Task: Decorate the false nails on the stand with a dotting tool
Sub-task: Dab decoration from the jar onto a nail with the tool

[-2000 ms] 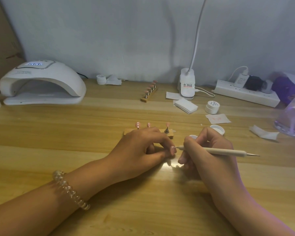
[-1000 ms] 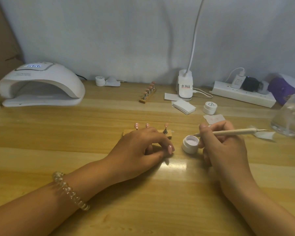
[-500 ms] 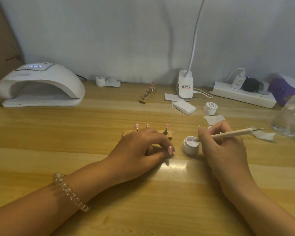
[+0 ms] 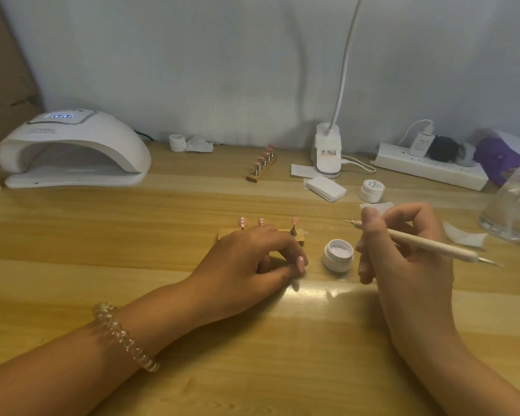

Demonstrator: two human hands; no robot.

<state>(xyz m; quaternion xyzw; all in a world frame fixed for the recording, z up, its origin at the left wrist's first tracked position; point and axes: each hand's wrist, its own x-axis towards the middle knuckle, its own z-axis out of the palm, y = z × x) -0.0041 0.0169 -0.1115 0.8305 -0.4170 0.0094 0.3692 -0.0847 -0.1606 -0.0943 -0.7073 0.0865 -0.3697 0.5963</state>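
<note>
Lifting away from the open white jar, the right hand is gripping the dotting tool, tip raised above the bench. The left hand is pinching a pink false nail just before the wooden stand.
</note>
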